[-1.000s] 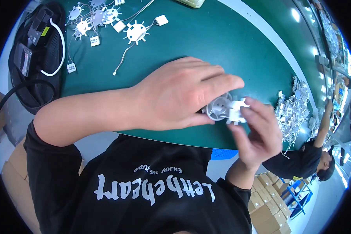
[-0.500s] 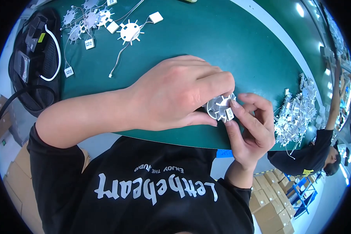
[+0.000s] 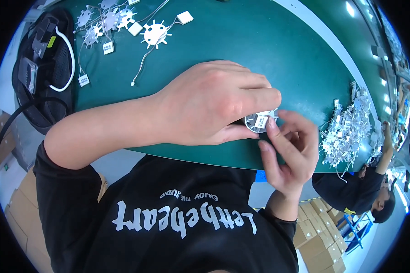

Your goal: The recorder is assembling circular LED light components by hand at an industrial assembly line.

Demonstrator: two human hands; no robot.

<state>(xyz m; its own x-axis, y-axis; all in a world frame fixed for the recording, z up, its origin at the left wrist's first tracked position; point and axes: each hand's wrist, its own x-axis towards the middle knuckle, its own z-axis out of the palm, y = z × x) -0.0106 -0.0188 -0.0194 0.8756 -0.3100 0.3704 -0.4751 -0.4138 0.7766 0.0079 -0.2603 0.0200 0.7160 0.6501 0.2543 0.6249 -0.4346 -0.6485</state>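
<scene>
My left hand (image 3: 218,107) is closed around a small round part (image 3: 250,126) with a clear rim and thin spokes, partly hidden under its fingers. On the face of this part lies a small white square block (image 3: 261,122) with dark print. The index fingertip of my right hand (image 3: 291,148) touches the block's edge. The right thumb stands apart, below the round part, and the other right fingers are bent. Both hands are above the near edge of the green table (image 3: 205,157).
Spoked white discs (image 3: 155,34) with wires and square blocks lie at the far left. A black case with a white cable (image 3: 72,59) is beside them. To the right sits a heap of similar wired parts (image 3: 346,132). Another person (image 3: 351,191) works beyond it; cartons (image 3: 321,234) stand below.
The white block has shifted up and left, onto the middle of the round part. My right thumb has come away from it, while the index finger still touches. The other person's arm has lowered.
</scene>
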